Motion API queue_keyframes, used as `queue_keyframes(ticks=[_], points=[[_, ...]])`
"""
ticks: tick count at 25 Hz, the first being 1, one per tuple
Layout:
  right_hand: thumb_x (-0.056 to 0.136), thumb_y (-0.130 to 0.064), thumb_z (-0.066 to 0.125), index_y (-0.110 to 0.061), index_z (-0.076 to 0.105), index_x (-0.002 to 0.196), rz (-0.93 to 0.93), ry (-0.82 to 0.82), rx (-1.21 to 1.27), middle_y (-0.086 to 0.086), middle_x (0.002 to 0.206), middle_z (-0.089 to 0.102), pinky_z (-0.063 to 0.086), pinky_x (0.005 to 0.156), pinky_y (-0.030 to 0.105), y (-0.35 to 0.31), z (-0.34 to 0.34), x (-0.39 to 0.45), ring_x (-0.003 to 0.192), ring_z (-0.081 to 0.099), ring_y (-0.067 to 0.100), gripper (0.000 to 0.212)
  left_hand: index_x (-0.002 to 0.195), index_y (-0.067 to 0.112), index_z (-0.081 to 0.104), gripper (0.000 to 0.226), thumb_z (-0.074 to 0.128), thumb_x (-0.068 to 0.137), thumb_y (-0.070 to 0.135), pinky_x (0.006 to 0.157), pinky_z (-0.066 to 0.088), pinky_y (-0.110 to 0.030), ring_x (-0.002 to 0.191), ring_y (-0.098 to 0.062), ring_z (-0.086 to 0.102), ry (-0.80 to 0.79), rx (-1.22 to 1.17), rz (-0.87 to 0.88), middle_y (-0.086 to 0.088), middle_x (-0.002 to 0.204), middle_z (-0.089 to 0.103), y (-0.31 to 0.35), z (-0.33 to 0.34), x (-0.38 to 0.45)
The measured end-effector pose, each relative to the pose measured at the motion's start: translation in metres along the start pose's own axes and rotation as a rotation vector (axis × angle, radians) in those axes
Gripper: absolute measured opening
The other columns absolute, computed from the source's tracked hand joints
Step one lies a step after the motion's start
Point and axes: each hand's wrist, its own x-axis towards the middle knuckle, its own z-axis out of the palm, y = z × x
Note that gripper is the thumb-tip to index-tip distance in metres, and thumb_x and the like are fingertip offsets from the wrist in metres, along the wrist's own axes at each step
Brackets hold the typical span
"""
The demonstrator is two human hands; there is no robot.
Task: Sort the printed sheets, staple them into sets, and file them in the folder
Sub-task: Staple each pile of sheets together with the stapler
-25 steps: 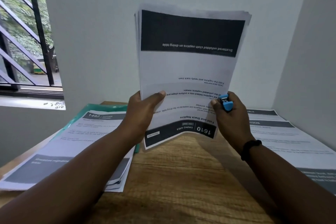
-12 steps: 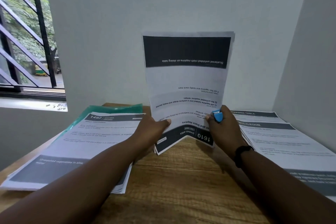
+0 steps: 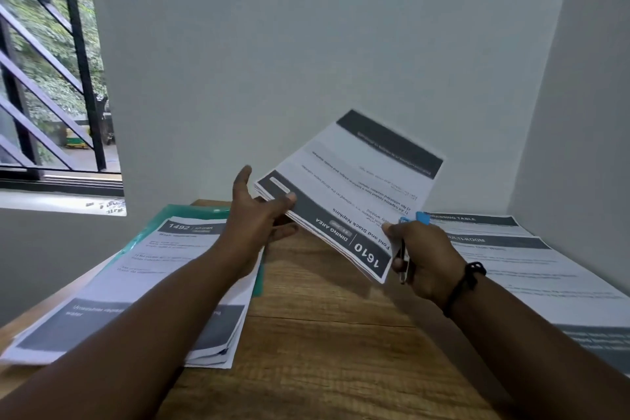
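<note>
Both forearms reach forward from the bottom corners and converge toward the middle. The left hand (image 3: 254, 218) is spread, index finger raised, thumb pinching against the curled lower fingers. The right hand (image 3: 421, 257), a dark band at its wrist, is curled closed in a grip.

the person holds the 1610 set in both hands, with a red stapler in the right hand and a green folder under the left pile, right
Not quite: the stapler in the right hand is blue, not red, as the head view shows. The rest holds: both hands hold the 1610 set, left hand included, and the green folder lies under the left pile.
</note>
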Motion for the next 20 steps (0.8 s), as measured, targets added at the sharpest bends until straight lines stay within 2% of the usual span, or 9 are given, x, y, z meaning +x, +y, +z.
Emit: queue_keyframes(ticks=[2,3,4,6,8,10,14,18,20], points=[[0.09,-0.002,0.057,-0.008,0.055,0.095,0.045,-0.005,0.045,0.008,0.073,0.065,0.033,0.031,0.017,0.004,0.002,-0.001,0.039,0.052,0.012,0.007,0.147,0.053,0.003,0.104,0.068,0.085,0.0,0.065,0.06,-0.035,0.088,-0.018,0.073,-0.097,0.057,0.091,-0.005,0.124,0.06,-0.014,0.012,-0.01],[0.091,-0.002,0.056,-0.008,0.055,0.093,0.054,-0.003,0.052,0.009,0.072,0.064,0.033,0.031,0.016,0.007,0.003,-0.001,0.036,0.05,0.012,0.006,0.146,0.055,0.003,0.105,0.068,0.085,0.0,0.065,0.06,-0.035,0.091,-0.016,0.073,-0.162,0.109,0.125,-0.002,0.127,0.058,-0.021,0.02,-0.016],[0.092,-0.002,0.055,-0.008,0.054,0.094,0.051,-0.006,0.057,0.01,0.074,0.065,0.034,0.031,0.016,0.009,0.005,-0.003,0.035,0.049,0.011,0.006,0.146,0.055,0.009,0.101,0.067,0.085,0.0,0.065,0.06,-0.034,0.091,-0.016,0.072,-0.229,0.157,0.133,0.001,0.126,0.058,-0.026,0.028,-0.021],[0.094,-0.001,0.053,-0.008,0.052,0.103,0.023,-0.031,0.07,0.014,0.087,0.068,0.036,0.032,0.018,0.011,0.009,-0.008,0.04,0.056,0.014,0.012,0.143,0.044,0.033,0.079,0.066,0.087,-0.001,0.063,0.059,-0.029,0.087,-0.012,0.073,-0.314,0.204,0.091,0.006,0.116,0.062,-0.033,0.039,-0.03],[0.094,-0.002,0.052,-0.011,0.051,0.109,-0.009,-0.04,0.069,0.015,0.095,0.069,0.038,0.034,0.017,0.012,0.012,-0.011,0.046,0.062,0.015,0.017,0.129,0.029,0.056,0.054,0.064,0.087,-0.004,0.062,0.058,-0.025,0.081,-0.01,0.073,-0.308,0.207,0.038,0.002,0.11,0.064,-0.037,0.042,-0.031],[0.094,-0.002,0.053,-0.011,0.053,0.109,-0.044,-0.017,0.065,0.013,0.091,0.068,0.036,0.034,0.016,0.013,0.014,-0.013,0.044,0.061,0.013,0.017,0.119,0.02,0.065,0.042,0.064,0.086,-0.007,0.065,0.059,-0.025,0.08,-0.011,0.073,-0.29,0.175,-0.007,-0.005,0.107,0.067,-0.04,0.041,-0.029],[0.093,-0.006,0.056,-0.014,0.057,0.111,-0.078,0.022,0.039,0.006,0.086,0.066,0.036,0.038,0.02,0.013,0.016,-0.012,0.048,0.054,0.012,0.02,0.123,0.011,0.063,0.046,0.068,0.082,-0.008,0.061,0.059,-0.023,0.07,-0.007,0.071,-0.318,0.209,0.005,0.002,0.094,0.07,-0.041,0.043,-0.034],[0.093,-0.008,0.056,-0.014,0.058,0.107,-0.118,-0.011,0.048,0.004,0.081,0.064,0.036,0.039,0.02,0.01,0.016,-0.016,0.04,0.054,0.006,0.015,0.13,0.019,0.056,0.061,0.073,0.078,-0.008,0.062,0.059,-0.022,0.072,0.006,0.067,-0.344,0.322,0.086,0.016,0.098,0.061,-0.04,0.045,-0.038],[0.093,-0.011,0.057,-0.016,0.059,0.104,-0.135,-0.035,0.028,0.005,0.08,0.067,0.037,0.038,0.02,0.008,0.015,-0.018,0.042,0.055,0.007,0.012,0.131,0.025,0.053,0.064,0.074,0.078,-0.005,0.064,0.059,-0.024,0.079,0.001,0.068,-0.354,0.348,0.111,0.013,0.105,0.061,-0.039,0.045,-0.037]])
